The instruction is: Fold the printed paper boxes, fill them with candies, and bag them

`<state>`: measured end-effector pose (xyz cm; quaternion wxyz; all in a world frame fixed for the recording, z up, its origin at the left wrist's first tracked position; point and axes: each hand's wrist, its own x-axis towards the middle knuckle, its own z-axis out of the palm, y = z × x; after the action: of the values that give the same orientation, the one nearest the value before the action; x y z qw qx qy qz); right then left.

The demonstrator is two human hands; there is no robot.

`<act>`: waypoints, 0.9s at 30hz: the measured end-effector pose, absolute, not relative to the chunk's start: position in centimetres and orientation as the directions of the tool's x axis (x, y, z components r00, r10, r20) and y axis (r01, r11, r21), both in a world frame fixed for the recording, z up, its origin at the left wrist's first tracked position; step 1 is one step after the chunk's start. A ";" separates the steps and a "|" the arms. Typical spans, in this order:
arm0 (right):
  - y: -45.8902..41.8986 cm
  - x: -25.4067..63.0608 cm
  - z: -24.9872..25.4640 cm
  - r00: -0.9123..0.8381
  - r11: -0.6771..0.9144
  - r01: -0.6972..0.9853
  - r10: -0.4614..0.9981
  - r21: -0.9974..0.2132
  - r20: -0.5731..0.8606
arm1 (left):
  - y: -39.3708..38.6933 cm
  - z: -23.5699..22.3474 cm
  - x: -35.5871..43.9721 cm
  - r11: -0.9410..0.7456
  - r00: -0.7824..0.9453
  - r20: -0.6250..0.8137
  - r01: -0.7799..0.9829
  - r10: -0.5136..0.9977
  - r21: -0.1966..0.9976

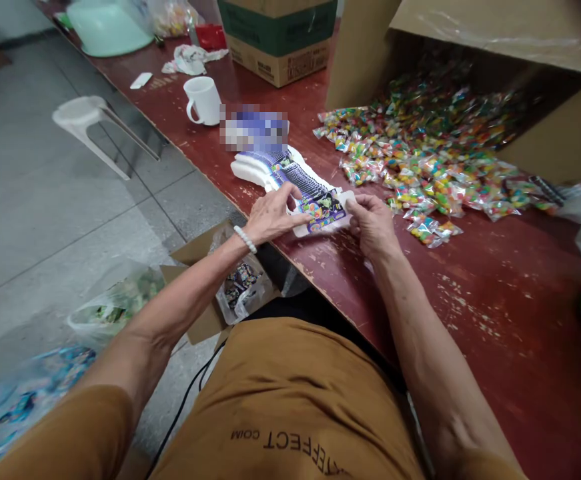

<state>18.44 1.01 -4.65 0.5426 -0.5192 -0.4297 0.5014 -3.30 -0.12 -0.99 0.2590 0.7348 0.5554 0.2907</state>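
Note:
A fanned row of printed purple cards (297, 179) lies on a white foam block (250, 170) at the near edge of the red-brown table (495, 293). My left hand (270, 215) rests on the nearest card (323, 210), fingers bent and pressing its left side. My right hand (373, 223) pinches that card's right edge. A pile of small clear packets of coloured candy (420, 157) spreads just beyond my right hand; the closest packet (433, 232) lies beside it.
A big open cardboard box (545, 127) lies on its side behind the candy. A white mug (203, 100), a crumpled cloth, a green-banded carton (277, 40) and a mint basin (107, 27) stand farther back. Below the table's left edge sit a small box of packets (235, 287), plastic bags and a white stool (87, 117).

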 end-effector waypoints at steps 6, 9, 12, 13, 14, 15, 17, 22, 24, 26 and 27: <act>-2.7 17.3 -1.4 -0.160 -0.033 -0.239 0.987 -0.970 0.006 | -4.7 1.5 -2.8 0.449 0.662 -0.343 0.011 0.667 0.893; -3.8 16.3 0.1 -0.250 -0.050 -0.272 0.968 -0.961 0.021 | -6.7 0.9 -2.5 0.581 0.747 -0.306 -0.131 0.591 0.803; -4.3 15.9 1.0 -0.260 -0.050 -0.275 0.965 -0.960 0.024 | -7.7 0.0 -2.2 0.602 0.753 -0.255 -0.226 0.607 0.766; -4.5 15.8 1.2 -0.254 -0.049 -0.269 0.967 -0.962 0.022 | -7.9 0.0 -2.1 0.591 0.748 -0.243 -0.237 0.617 0.771; -4.7 15.8 1.3 -0.248 -0.050 -0.260 0.969 -0.964 0.016 | -8.0 0.0 -2.0 0.573 0.740 -0.235 -0.239 0.630 0.784; -4.9 15.7 1.5 -0.245 -0.055 -0.252 0.970 -0.966 0.009 | -8.1 0.1 -1.9 0.549 0.728 -0.229 -0.235 0.646 0.802; -5.4 15.6 1.7 -0.249 -0.069 -0.243 0.969 -0.968 -0.006 | -8.3 0.4 -1.7 0.488 0.690 -0.220 -0.218 0.689 0.845; -6.8 15.1 1.8 -0.283 -0.072 -0.273 0.959 -0.959 0.008 | -8.7 0.7 -1.0 0.332 0.497 -0.234 -0.118 0.836 0.936; -7.3 14.9 1.6 -0.340 -0.104 -0.242 0.940 -0.965 -0.016 | -8.8 0.3 -0.5 0.275 0.406 -0.216 -0.092 0.888 0.957; -7.5 14.8 1.4 -0.358 -0.141 -0.209 0.932 -0.968 -0.058 | -8.8 -0.1 0.0 0.252 0.340 -0.206 -0.096 0.918 0.963; -7.6 14.7 1.2 -0.334 -0.137 -0.203 0.940 -0.969 -0.063 | -8.8 -0.3 0.2 0.250 0.321 -0.207 -0.098 0.924 0.963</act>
<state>14.74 -7.58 1.21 0.4374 -0.3761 -0.4898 0.6537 0.16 -8.83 -0.33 0.6599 0.4742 0.4353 0.3874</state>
